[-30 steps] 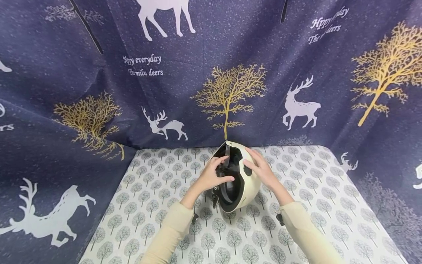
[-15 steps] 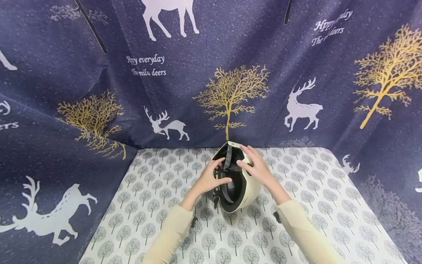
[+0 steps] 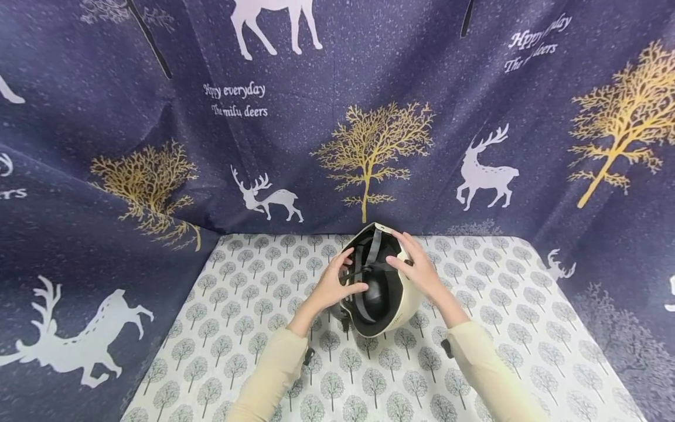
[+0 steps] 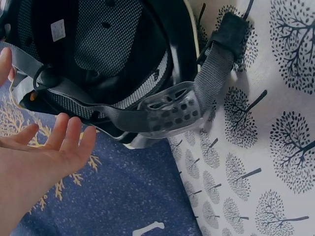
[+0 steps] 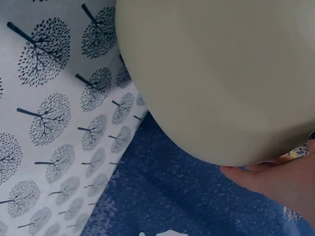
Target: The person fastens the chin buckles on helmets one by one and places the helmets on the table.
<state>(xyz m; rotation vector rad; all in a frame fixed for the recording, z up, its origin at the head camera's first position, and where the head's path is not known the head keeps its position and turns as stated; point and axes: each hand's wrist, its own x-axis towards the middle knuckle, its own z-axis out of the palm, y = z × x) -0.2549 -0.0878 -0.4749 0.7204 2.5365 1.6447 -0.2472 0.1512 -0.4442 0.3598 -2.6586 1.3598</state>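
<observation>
A cream helmet lies on its side, its black-lined opening tilted up toward me. Grey straps cross the opening, and a clear perforated chin cup hangs on one in the left wrist view. My right hand grips the right rim, thumb above the edge and fingers toward the far end. In the right wrist view the smooth shell hides part of that hand. On the left, my left hand has its fingertips right at the rim, loosely spread, with the thumb reaching over the opening.
White cloth printed with grey trees covers the table. A dark blue curtain with deer and golden trees stands behind it and along both sides. A black buckle dangles at the strap's end.
The helmet has turned so that its opening faces more up and toward me, showing more lining. Its top corner has shifted right. Both hands stay nearly in place.
</observation>
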